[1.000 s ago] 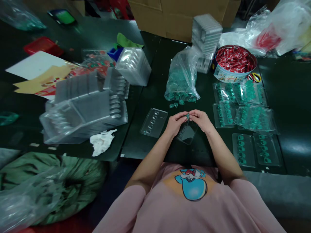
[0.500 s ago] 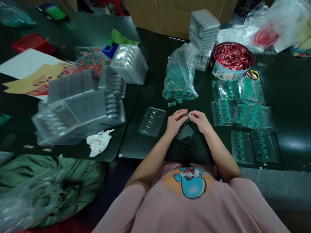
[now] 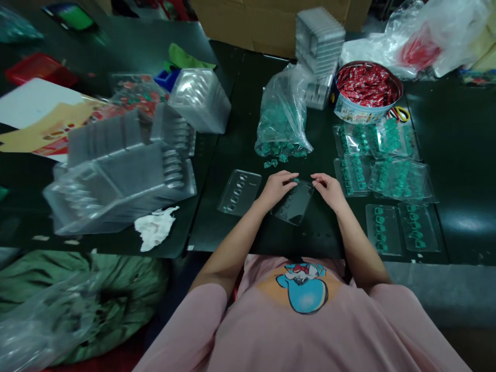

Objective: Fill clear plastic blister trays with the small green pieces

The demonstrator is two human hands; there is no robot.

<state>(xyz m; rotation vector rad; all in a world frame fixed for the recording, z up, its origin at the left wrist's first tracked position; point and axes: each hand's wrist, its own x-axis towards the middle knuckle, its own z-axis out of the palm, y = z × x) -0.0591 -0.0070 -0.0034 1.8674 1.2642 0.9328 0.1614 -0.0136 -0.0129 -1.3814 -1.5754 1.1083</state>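
A clear plastic blister tray (image 3: 296,209) lies in front of me on the dark table, slightly turned. My left hand (image 3: 279,187) is closed at its top end, thumb and fingers pinching a small green translucent piece (image 3: 296,180). At the tray's upper right corner is my right hand (image 3: 328,190), with thumb and forefinger a little apart and nothing seen between them. Left of my hands lies another clear blister tray (image 3: 248,194). Beyond them, a clear bag (image 3: 282,113) spills several green pieces onto the table.
Filled blister trays (image 3: 383,230) lie in rows on the right. Behind them stands a round tin (image 3: 364,111) of red wrapped packets, with scissors (image 3: 403,113) beside it. Stacked clear trays (image 3: 124,175) and a crumpled white tissue (image 3: 155,227) occupy the left.
My hands were together at the top of the tray. The right hand has moved away to the right and its fingers have parted; the left stays at the tray's top.
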